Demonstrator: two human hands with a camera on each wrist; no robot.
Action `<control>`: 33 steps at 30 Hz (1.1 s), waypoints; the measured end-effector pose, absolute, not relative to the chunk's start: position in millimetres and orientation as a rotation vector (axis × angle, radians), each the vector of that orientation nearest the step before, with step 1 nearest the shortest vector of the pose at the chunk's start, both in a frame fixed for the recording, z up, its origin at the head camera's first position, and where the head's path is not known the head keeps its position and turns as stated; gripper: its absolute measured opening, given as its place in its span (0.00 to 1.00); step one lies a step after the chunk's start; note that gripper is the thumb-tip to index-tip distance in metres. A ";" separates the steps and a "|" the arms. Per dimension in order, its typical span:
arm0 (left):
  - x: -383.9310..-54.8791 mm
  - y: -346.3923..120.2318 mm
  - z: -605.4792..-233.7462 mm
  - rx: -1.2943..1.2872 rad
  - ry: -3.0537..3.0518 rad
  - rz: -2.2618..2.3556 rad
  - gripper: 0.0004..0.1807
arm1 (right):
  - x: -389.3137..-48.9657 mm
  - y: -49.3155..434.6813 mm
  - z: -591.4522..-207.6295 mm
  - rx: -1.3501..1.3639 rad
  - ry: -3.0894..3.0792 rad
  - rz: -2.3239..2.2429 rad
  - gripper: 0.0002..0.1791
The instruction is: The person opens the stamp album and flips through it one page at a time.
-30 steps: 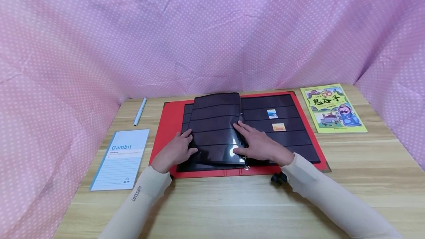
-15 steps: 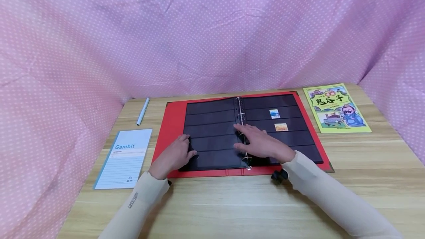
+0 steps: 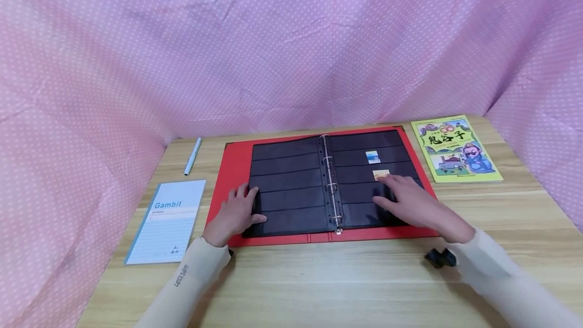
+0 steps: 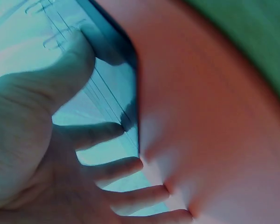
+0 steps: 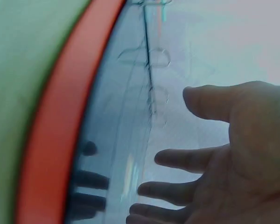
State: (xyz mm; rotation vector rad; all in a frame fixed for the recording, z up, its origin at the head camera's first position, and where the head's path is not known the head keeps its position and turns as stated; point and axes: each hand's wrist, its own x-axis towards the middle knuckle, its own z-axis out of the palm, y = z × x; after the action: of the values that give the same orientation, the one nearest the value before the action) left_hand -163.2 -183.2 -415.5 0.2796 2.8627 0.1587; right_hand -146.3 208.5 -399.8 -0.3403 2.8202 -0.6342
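A red ring binder lies open on the table, with black pocket pages on both sides of its metal rings. My left hand rests at the outer edge of the left page, fingers spread over page and red cover; the left wrist view shows fingertips on the cover. Over the right page, my right hand has its fingers extended, fingertips right at an orange stamp and partly covering it. A blue-and-white stamp sits in the pocket row above.
A Gambit notebook lies left of the binder, with a light blue pen behind it. At the back right is a yellow comic-style book. A pink dotted cloth hangs behind the wooden table.
The loose black page has come down flat on the left side, baring the rings. My right hand has moved right, from the rings to the orange stamp. The left hand stays at the left edge.
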 end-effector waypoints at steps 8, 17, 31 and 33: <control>-167.8 -185.1 -415.1 0.213 2.773 0.125 0.49 | -118.0 243.8 -410.8 -0.269 2.817 -0.619 0.40; -166.5 -186.7 -414.6 0.226 2.785 0.113 0.49 | -109.2 250.0 -413.5 -0.207 2.826 -0.640 0.40; -166.5 -185.3 -413.8 0.219 2.770 0.113 0.49 | -112.4 252.8 -416.2 -0.133 2.847 -0.612 0.42; -166.7 -185.4 -413.5 0.218 2.769 0.112 0.49 | -113.2 253.3 -416.0 -0.138 2.861 -0.621 0.40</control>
State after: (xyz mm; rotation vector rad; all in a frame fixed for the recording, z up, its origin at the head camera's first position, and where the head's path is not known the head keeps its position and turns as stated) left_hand -166.7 -185.4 -413.5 0.2177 2.7689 0.1116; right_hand -113.2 253.3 -416.0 -0.1379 2.8610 -0.6208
